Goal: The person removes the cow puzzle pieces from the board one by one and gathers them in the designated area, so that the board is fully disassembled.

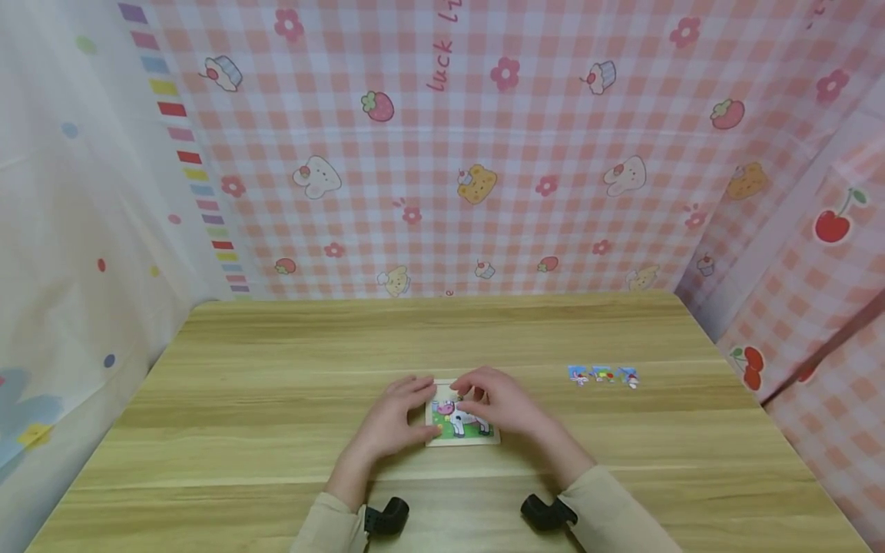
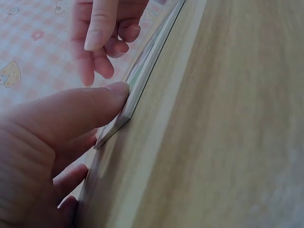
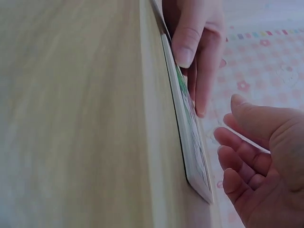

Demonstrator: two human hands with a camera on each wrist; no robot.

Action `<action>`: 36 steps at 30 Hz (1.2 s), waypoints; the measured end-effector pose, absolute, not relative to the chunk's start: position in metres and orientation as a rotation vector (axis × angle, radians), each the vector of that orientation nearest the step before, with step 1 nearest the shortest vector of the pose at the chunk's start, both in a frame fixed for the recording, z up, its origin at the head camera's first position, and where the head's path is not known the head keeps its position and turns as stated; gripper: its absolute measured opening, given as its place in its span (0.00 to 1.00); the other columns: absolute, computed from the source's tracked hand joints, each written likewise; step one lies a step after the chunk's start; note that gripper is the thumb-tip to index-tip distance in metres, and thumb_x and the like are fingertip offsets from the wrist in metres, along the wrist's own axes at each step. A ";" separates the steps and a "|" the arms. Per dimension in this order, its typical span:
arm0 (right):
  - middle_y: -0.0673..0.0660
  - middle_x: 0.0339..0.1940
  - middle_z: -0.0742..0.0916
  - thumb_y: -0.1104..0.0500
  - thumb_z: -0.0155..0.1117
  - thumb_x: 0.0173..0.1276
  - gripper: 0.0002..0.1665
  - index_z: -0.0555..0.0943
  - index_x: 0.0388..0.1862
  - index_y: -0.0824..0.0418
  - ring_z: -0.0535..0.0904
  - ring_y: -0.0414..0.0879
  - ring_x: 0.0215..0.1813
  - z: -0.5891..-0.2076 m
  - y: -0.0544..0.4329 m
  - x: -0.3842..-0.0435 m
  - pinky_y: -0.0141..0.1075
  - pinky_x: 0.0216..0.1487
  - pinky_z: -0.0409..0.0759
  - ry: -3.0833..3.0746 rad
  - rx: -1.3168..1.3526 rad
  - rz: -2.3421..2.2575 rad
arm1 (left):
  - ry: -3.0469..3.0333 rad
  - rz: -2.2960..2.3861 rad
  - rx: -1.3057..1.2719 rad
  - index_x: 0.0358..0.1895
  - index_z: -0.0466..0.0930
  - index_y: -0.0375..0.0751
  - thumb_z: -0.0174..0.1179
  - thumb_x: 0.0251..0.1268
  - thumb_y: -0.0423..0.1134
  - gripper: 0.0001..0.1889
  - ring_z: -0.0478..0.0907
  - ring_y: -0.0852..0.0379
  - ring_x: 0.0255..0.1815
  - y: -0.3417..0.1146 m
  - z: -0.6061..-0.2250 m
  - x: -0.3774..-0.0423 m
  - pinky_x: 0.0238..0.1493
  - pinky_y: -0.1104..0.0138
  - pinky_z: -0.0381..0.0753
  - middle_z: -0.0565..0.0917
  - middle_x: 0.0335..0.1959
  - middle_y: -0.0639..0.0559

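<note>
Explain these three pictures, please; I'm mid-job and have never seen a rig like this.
There's no robot here: each grip is a person's bare hand. The wide picture comes from a camera on the head, looking forward and down; the close ones come from the left and right wrists. On the wood-grained table lies a cow puzzle, with three small pieces off to the right. The left grip rests on the puzzle's left edge. The right grip hovers above it, with nothing visibly held.

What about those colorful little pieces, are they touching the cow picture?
No, the colorful little pieces lie apart from the cow picture, over to its right on the wooden table.
</note>
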State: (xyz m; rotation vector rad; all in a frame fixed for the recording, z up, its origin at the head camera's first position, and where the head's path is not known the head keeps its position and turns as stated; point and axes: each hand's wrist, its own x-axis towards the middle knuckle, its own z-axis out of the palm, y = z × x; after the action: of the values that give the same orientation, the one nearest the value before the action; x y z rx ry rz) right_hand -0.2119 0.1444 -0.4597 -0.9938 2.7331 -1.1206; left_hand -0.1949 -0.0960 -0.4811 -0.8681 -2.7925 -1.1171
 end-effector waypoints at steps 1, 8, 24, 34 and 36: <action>0.52 0.39 0.84 0.60 0.69 0.68 0.13 0.83 0.50 0.62 0.77 0.40 0.37 -0.460 0.142 -0.212 0.34 0.39 0.78 2.735 -0.999 -1.111 | -2.791 -1.109 -0.871 0.65 0.75 0.32 0.74 0.55 0.44 0.35 0.59 0.36 0.73 -0.096 -0.482 -0.195 0.70 0.42 0.59 0.71 0.70 0.43; 0.47 0.36 0.83 0.59 0.69 0.68 0.12 0.84 0.48 0.60 0.73 0.37 0.33 -0.464 0.133 -0.212 0.32 0.35 0.75 2.735 -0.998 -1.095 | -2.800 -1.081 -0.869 0.65 0.74 0.31 0.73 0.56 0.46 0.36 0.59 0.37 0.74 -0.098 -0.484 -0.195 0.70 0.43 0.59 0.71 0.70 0.44; 0.50 0.39 0.82 0.58 0.69 0.67 0.12 0.85 0.48 0.60 0.75 0.40 0.37 -0.466 0.122 -0.213 0.34 0.40 0.76 2.772 -1.036 -0.956 | -2.795 -1.064 -0.863 0.65 0.74 0.31 0.73 0.56 0.47 0.36 0.59 0.37 0.74 -0.098 -0.486 -0.195 0.70 0.43 0.60 0.71 0.70 0.43; 0.51 0.40 0.81 0.60 0.71 0.65 0.11 0.85 0.46 0.59 0.74 0.41 0.37 -0.467 0.117 -0.212 0.35 0.41 0.75 2.807 -1.006 -0.892 | -2.799 -1.094 -0.849 0.66 0.74 0.31 0.73 0.56 0.45 0.36 0.59 0.37 0.74 -0.096 -0.484 -0.195 0.70 0.43 0.59 0.71 0.71 0.43; 0.51 0.40 0.81 0.60 0.71 0.65 0.11 0.85 0.46 0.59 0.74 0.42 0.38 -0.467 0.116 -0.211 0.37 0.42 0.75 2.814 -0.990 -0.889 | -2.800 -1.105 -0.843 0.66 0.74 0.31 0.74 0.55 0.45 0.36 0.59 0.36 0.74 -0.096 -0.484 -0.195 0.70 0.43 0.59 0.71 0.70 0.42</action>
State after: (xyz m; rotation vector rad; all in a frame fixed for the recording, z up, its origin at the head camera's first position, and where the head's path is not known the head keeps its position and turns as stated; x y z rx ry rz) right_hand -0.2112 0.1163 -0.4665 -0.9895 2.8136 -0.8889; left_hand -0.1950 -0.0957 -0.4836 -0.8428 -2.7998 -1.1049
